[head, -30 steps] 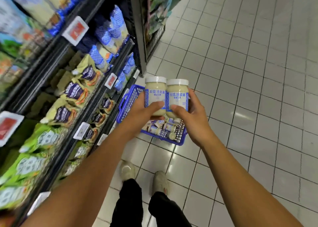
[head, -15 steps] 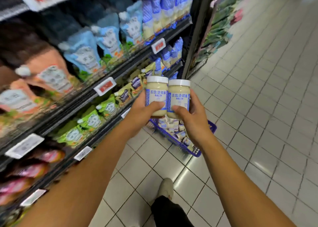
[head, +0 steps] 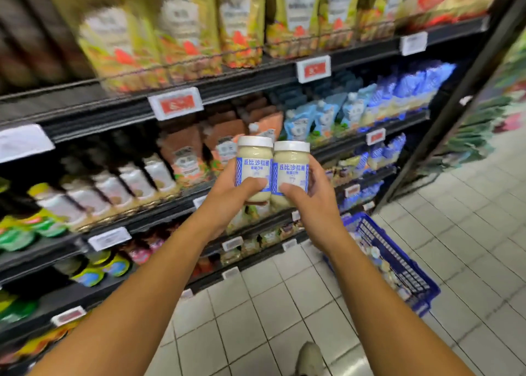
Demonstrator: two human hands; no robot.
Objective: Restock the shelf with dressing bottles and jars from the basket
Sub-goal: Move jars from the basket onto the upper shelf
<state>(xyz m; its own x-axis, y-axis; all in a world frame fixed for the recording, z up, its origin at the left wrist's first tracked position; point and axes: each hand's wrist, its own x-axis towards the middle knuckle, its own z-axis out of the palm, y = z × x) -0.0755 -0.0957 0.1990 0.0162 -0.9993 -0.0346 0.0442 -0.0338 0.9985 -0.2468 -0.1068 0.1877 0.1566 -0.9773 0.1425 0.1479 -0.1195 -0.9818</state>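
Lifted since earlier, everything held is now up against shelf (head: 250,83) mid-rows. Grip: left hand (head: 225,199) wraps left jar (head: 254,166), thumb over its label; right jar (head: 291,173) touches it, wrapped by right hand (head: 317,204). Far right, basket (head: 404,273) on floor (head: 461,233). Risk: jars knock or slip one-handed; pushing in may topple pouches (head: 185,159); blur hides any free slot.

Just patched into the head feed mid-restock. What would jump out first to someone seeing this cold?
First, two white-lidded jars of pale creamy dressing with blue-and-white labels, side by side at centre frame: the left jar gripped by the left hand, the right jar by the right hand. Behind them stands the dark metal shelving, packed with pouches and bottles. The blue plastic mesh basket sits on the pale tiled floor at lower right.
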